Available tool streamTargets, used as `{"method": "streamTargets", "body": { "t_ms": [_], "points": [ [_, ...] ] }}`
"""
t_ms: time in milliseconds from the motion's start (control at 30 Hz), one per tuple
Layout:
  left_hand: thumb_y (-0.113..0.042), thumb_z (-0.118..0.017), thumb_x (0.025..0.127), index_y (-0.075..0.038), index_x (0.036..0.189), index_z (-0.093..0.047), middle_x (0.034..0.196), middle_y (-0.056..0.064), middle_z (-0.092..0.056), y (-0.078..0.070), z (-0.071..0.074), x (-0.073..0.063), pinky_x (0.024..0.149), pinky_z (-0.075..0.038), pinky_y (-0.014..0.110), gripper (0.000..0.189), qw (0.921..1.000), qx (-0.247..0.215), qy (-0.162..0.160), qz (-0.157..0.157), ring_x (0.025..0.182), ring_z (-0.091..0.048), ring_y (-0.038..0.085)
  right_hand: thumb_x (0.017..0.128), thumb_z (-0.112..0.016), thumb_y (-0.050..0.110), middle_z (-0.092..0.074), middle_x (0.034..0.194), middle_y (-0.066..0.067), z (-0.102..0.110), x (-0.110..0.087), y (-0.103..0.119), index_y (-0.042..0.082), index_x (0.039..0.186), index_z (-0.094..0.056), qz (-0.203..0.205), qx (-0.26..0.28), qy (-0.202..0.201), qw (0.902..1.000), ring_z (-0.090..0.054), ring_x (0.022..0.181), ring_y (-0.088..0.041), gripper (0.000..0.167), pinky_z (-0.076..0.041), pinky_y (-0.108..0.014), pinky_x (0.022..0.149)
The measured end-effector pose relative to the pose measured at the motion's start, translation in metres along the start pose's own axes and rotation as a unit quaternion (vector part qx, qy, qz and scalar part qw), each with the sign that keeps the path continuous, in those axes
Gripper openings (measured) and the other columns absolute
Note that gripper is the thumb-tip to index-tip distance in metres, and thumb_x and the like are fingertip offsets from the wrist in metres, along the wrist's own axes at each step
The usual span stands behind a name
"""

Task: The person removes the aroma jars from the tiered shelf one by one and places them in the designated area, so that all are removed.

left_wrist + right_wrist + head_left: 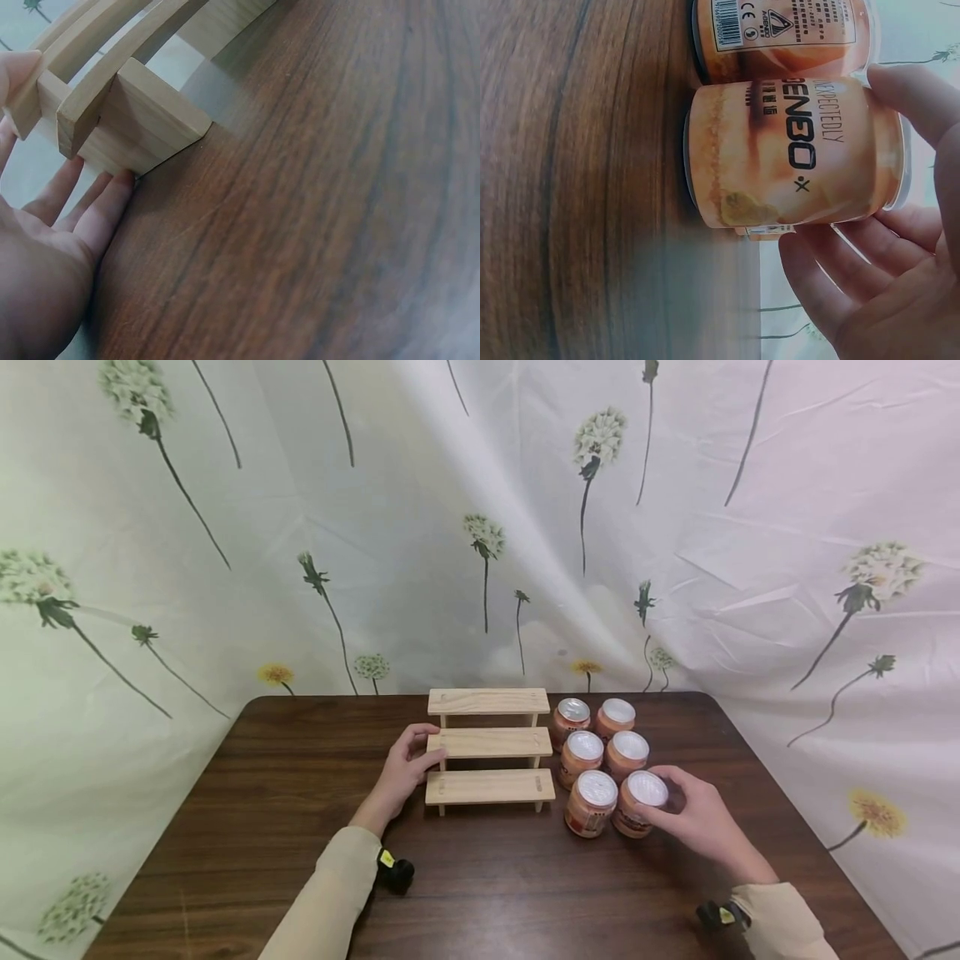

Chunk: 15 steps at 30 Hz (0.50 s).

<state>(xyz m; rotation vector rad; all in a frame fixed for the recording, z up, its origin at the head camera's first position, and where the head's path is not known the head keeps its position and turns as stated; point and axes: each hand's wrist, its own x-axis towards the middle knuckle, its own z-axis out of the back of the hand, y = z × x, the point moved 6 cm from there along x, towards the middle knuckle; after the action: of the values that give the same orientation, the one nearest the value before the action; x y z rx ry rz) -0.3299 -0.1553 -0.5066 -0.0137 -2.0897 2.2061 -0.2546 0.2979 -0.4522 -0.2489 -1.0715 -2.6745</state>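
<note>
A three-step wooden display rack stands on the table. My left hand holds its left end at the middle step, thumb on top; in the left wrist view the other fingers reach to the rack's side panel. My right hand grips the front right orange jar around its upper part, thumb on the near side. The right wrist view shows this jar with black lettering on its label and a clear lid. Another jar stands close at its left.
More orange jars with pale lids stand in two columns right of the rack, behind the front pair. The dark wooden table reaches back to a white curtain printed with dandelions.
</note>
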Motion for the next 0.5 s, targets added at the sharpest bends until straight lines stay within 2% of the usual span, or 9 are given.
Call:
{"method": "streamTargets", "body": {
  "t_ms": [233,433,500],
  "points": [
    [-0.023,-0.074,0.101,-0.015,0.140,-0.055,0.145,0.016,-0.051,0.001,0.004,0.000,0.080,-0.055,0.033,0.045,0.9999,0.006,0.001,0.014,0.117,-0.062,0.027,0.086,-0.090,0.032,-0.073,0.114,-0.012,-0.003,0.000,0.002,0.005,0.127,-0.065,0.005,0.008,0.001,1.0000,-0.070,0.095,-0.016,0.055,-0.060,-0.037,0.079],
    [-0.030,-0.069,0.104,-0.015,0.148,-0.052,0.155,0.015,-0.045,0.001,0.008,-0.005,0.095,-0.055,0.044,0.050,0.9990,-0.009,0.025,0.037,0.132,-0.055,0.033,0.090,-0.086,0.033,-0.070,0.123,-0.014,-0.004,-0.003,-0.001,0.005,0.135,-0.061,-0.011,0.030,0.026,0.9991,-0.071,0.104,-0.021,0.058,-0.060,-0.032,0.082],
    [-0.027,-0.066,0.106,-0.011,0.150,-0.050,0.157,0.017,-0.043,-0.003,0.012,-0.008,0.098,-0.055,0.047,0.050,0.9990,-0.021,0.025,0.030,0.135,-0.053,0.035,0.093,-0.083,0.031,-0.069,0.127,-0.017,0.000,-0.003,0.001,0.003,0.137,-0.060,-0.009,0.036,0.026,0.9990,-0.071,0.108,-0.025,0.057,-0.059,-0.029,0.084]
  ]
}}
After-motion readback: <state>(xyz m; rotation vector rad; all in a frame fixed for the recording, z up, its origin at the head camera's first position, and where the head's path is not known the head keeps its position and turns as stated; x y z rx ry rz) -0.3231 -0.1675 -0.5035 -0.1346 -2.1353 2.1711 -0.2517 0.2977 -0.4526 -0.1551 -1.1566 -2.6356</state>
